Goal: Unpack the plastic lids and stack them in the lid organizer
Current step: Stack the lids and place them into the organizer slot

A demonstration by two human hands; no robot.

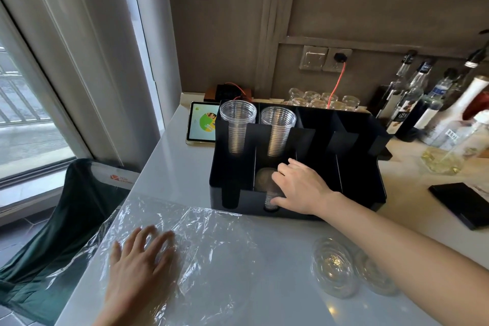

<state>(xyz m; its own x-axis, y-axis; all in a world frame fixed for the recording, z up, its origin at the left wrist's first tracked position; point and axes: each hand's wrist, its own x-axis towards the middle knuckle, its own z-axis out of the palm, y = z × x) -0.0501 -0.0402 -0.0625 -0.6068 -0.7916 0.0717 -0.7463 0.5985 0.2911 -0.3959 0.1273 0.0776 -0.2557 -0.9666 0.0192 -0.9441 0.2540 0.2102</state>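
A black lid organizer point(360, 182) stands on the white counter, with two stacks of clear cups point(277, 127) in its back slots. My right hand point(299, 185) reaches into its second front compartment, fingers curled around a stack of clear lids point(266, 180) that sits inside. Two short stacks of clear plastic lids point(334, 267) lie on the counter under my right forearm. My left hand point(140, 267) rests flat, fingers spread, on the empty clear plastic wrapper point(211, 241) spread over the counter's near left part.
A tablet point(202, 122) lies behind the organizer at the left. Upturned glasses point(317, 99) and an orange cable stand at the back wall. Bottles point(428, 103) crowd the right rear, with a black scale point(460, 202) nearer. A green-lined bin point(66, 219) sits below the counter's left edge.
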